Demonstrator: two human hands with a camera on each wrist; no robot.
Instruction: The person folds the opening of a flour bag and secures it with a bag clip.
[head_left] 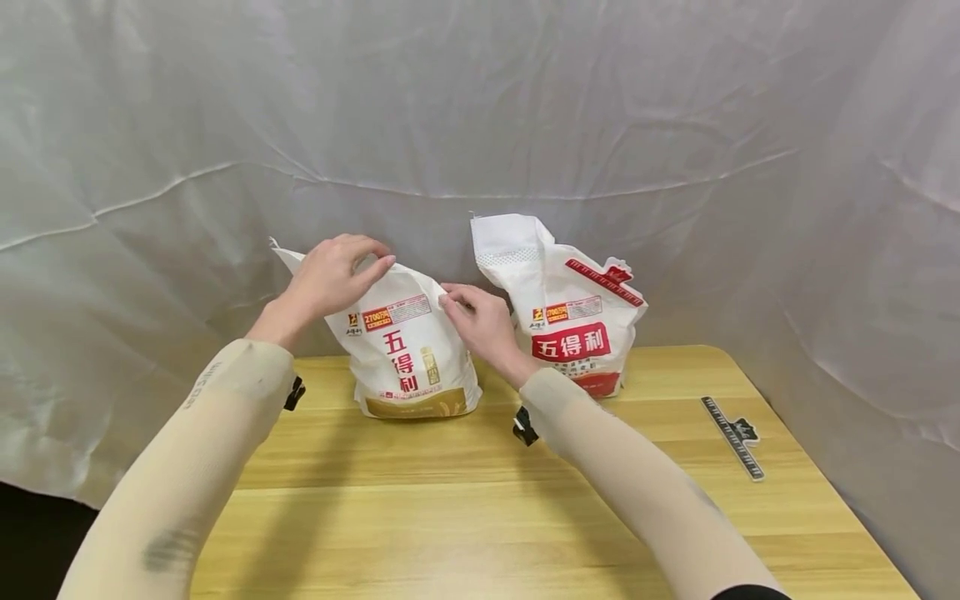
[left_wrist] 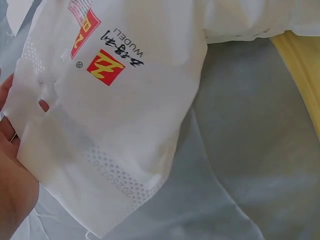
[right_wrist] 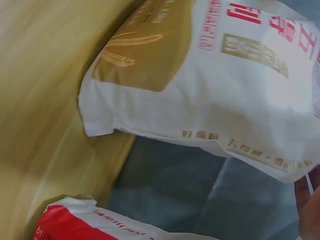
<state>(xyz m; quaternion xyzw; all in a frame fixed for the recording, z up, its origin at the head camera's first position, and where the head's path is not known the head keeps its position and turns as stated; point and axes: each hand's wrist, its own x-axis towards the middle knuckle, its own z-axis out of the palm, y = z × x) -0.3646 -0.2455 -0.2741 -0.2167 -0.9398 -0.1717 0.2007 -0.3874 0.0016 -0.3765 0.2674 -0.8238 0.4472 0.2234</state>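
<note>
Bag (head_left: 412, 346) on counter (head_left: 450, 500); left hand (head_left: 330, 273) and right hand (head_left: 486, 323) pinch its top edge — red-clipped bag (head_left: 572, 321) just beside.

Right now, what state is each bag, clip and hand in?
Gold-print Wudeli flour bag: upright on the table, unclipped; can't tell whether its mouth is open.
Red-print Wudeli flour bag: upright on the table, upper right edge clipped.
Red clip: clamped on that edge.
Black clip: lying on the table, clamping nothing.
Left hand: gripping the gold-print bag's top edge.
Right hand: pinching that bag's top right corner.
</note>
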